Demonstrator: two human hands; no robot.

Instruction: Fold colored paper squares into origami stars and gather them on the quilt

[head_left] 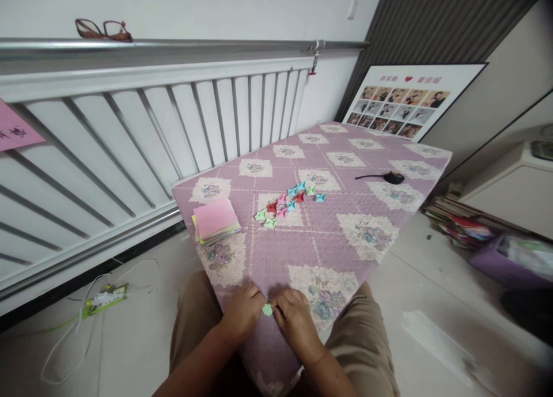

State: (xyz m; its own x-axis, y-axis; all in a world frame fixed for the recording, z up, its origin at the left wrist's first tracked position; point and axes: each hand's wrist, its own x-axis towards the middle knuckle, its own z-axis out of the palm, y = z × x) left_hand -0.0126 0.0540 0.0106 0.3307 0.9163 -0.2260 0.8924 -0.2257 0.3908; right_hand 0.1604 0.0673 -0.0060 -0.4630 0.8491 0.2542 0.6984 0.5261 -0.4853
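Note:
Near the table's front corner, my left hand (244, 310) and my right hand (295, 316) pinch a small light green folded paper (267, 309) from its two sides. Its exact shape is too small to make out. Farther up on the cloth lies a group of several small folded paper pieces (281, 199) in red, pink, blue and green. To their left rests a stack of square coloured paper sheets (216, 218), with pink on top.
A purple flowered cloth covers the table (324, 235). A black object with a cord (394, 178) lies at the right, before a photo board (401, 103). A white radiator (194, 114) runs behind; a power strip (106, 300) is on the floor.

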